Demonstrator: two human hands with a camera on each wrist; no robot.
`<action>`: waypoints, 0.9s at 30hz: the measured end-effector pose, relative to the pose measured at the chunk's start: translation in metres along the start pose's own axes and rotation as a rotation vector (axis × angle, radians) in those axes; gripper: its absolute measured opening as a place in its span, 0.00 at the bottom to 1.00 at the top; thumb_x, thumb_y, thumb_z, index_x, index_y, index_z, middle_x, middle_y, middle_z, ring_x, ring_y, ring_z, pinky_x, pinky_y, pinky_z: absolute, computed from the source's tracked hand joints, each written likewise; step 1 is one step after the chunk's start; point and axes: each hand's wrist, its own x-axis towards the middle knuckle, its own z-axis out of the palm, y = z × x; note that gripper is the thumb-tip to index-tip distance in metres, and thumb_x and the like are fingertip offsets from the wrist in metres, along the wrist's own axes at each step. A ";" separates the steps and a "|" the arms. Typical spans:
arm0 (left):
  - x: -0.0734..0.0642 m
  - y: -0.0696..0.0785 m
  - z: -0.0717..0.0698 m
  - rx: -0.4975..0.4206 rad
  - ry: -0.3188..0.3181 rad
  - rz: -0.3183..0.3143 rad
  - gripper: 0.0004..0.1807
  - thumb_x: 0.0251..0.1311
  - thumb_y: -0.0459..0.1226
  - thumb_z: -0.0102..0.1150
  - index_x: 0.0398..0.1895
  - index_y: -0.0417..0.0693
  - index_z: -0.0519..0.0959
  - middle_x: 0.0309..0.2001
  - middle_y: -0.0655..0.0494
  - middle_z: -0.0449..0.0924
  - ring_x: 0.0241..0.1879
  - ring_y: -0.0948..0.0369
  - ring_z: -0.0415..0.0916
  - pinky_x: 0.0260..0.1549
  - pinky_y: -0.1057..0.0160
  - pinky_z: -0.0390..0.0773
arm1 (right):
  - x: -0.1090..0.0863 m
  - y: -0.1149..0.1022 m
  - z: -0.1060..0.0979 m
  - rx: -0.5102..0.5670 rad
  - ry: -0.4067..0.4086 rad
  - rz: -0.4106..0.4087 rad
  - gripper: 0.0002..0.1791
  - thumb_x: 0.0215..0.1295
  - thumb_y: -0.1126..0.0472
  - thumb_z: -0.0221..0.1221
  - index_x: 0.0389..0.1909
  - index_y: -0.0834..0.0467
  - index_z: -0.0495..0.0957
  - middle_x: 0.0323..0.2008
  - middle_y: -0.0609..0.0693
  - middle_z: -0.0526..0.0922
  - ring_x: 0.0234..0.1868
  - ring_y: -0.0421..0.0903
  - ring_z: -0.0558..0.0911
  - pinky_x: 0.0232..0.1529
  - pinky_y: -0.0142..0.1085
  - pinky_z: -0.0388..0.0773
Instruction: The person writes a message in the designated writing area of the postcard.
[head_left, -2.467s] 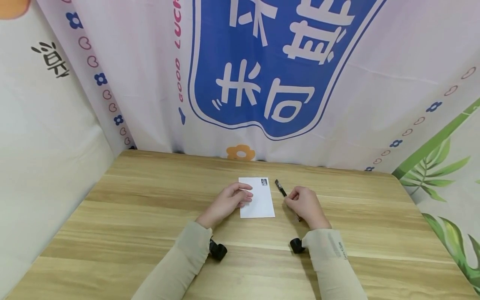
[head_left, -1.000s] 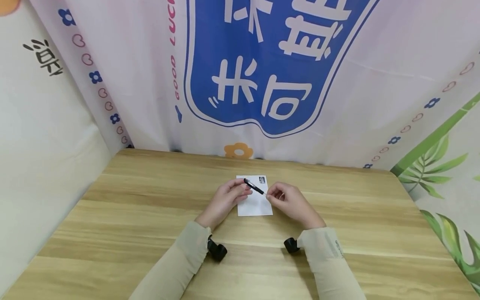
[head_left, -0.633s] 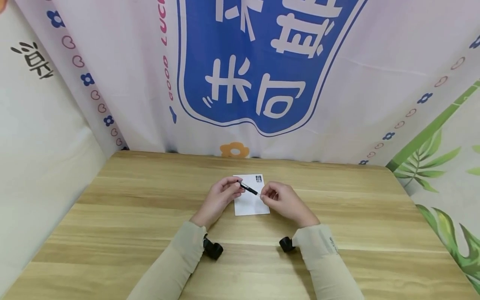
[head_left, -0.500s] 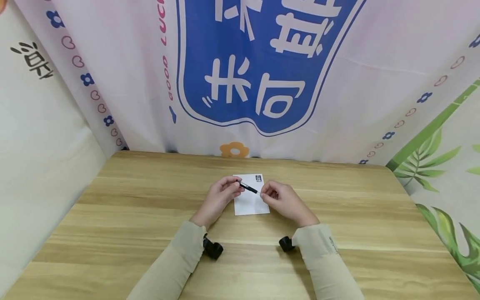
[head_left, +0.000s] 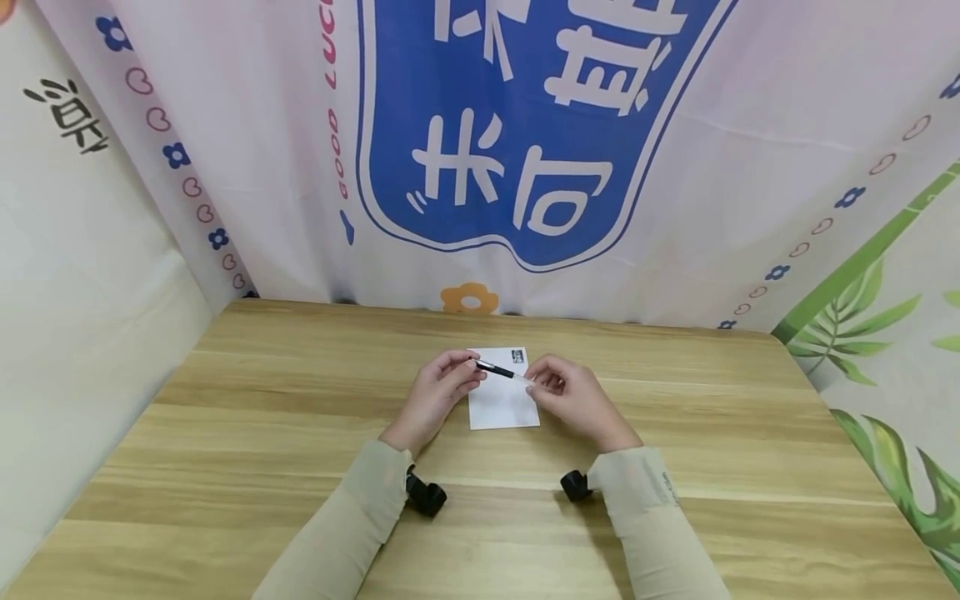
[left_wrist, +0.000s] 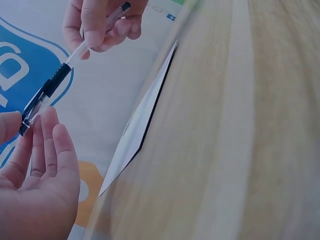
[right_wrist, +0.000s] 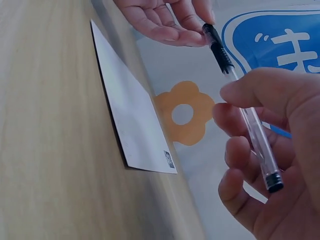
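A gel pen (head_left: 495,368) with a clear barrel and black grip is held between both hands, above a white card (head_left: 504,410) lying on the table. My left hand (head_left: 444,382) pinches its capped end between thumb and index finger, the other fingers spread loosely in the left wrist view. Thumb and fingers of my right hand (head_left: 573,398) pinch the clear barrel. In the right wrist view the pen (right_wrist: 257,135) runs past the right fingertips to its black end plug. A small dark printed mark (right_wrist: 168,159) sits in one corner of the card.
The wood-grain table (head_left: 315,400) reaches back to a white curtain (head_left: 300,208) with a blue printed sign. Side curtains stand at left and right. A small black camera (head_left: 427,496) sits at the left wrist, and a matching camera (head_left: 576,485) at the right.
The pen, lying right of the card at first, has been lifted over it and taken by both hands. Lately the right hand shifted slightly right, and more clear barrel shows between the hands.
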 end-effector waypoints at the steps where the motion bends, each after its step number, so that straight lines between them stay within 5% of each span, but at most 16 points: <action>1: 0.000 0.000 0.000 0.000 0.003 0.001 0.17 0.76 0.32 0.51 0.61 0.27 0.70 0.49 0.47 0.79 0.47 0.61 0.81 0.53 0.65 0.80 | 0.000 -0.001 0.000 0.006 0.015 0.003 0.06 0.65 0.66 0.66 0.42 0.58 0.83 0.32 0.47 0.84 0.34 0.44 0.79 0.39 0.34 0.77; 13: 0.000 -0.002 -0.006 -0.002 0.027 0.005 0.13 0.76 0.33 0.51 0.55 0.31 0.73 0.56 0.28 0.73 0.47 0.59 0.81 0.53 0.63 0.81 | 0.004 -0.002 0.001 0.257 0.140 0.115 0.11 0.63 0.62 0.70 0.43 0.61 0.83 0.39 0.52 0.88 0.43 0.45 0.87 0.45 0.34 0.83; 27: -0.002 0.001 0.000 0.064 -0.012 -0.013 0.15 0.77 0.36 0.50 0.55 0.32 0.74 0.57 0.29 0.74 0.48 0.58 0.81 0.53 0.62 0.80 | 0.002 -0.003 0.004 0.550 0.206 0.078 0.16 0.65 0.65 0.67 0.48 0.72 0.79 0.34 0.46 0.86 0.31 0.40 0.80 0.36 0.31 0.79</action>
